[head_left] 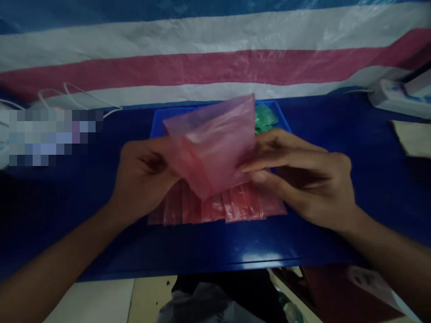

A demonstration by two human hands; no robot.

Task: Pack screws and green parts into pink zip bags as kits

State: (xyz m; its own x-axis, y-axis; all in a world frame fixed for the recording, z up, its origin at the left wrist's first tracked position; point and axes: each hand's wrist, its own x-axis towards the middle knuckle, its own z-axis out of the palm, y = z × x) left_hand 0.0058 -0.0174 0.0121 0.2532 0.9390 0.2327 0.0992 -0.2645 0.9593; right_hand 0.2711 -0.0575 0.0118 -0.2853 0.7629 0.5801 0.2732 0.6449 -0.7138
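A translucent pink plastic bag [225, 139] with a darker red strip near one end is held up, tilted, between both hands. My left hand [141, 179] is closed on its left end, with the fingertips hidden behind the plastic. On the right edge, my right hand [310, 184] pinches the bag between thumb and fingers. Just below it, a row of overlapping pink plastic bags [218, 208] lies flat on the blue table [202, 249]. Behind the hands is a blue tray [283, 117] with green plastic pieces [266, 116] in its right part; the held bag hides much of it.
A striped plastic sheet [215, 67] hangs behind the table. White cables [76, 101] lie at the back left, beside a blurred-out area. At the right are a white device [397, 98] and a pale flat piece [414, 138]. The table's front edge runs close to my lap.
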